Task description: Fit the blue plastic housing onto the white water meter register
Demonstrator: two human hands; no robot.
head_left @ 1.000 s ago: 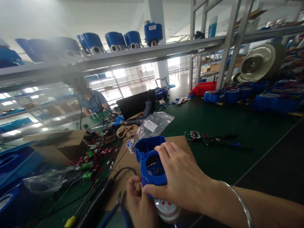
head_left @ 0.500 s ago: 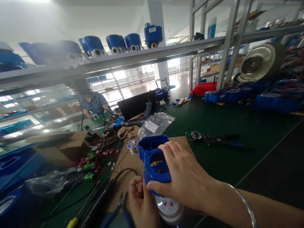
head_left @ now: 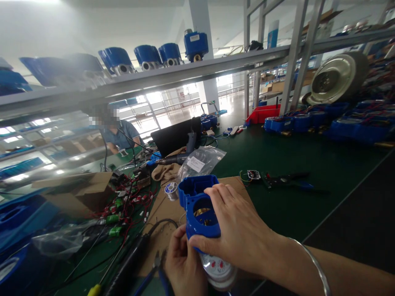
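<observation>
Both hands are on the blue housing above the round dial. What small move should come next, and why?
Probably press the blue housing gently down onto the dial. The right hand wraps its side and the left hand pinches at its lower edge, where the housing sits over the dial face. Whether it is fully seated cannot be told, so press lightly and check.

place: assembly workshop | signs: blue meter housings (head_left: 148, 55) on shelf (head_left: 173, 76), green workbench (head_left: 277, 156)

Thin silver bangle (head_left: 311, 258), bare forearms

Solder spool (head_left: 170, 189) behind meter housing (head_left: 199, 209)
</observation>
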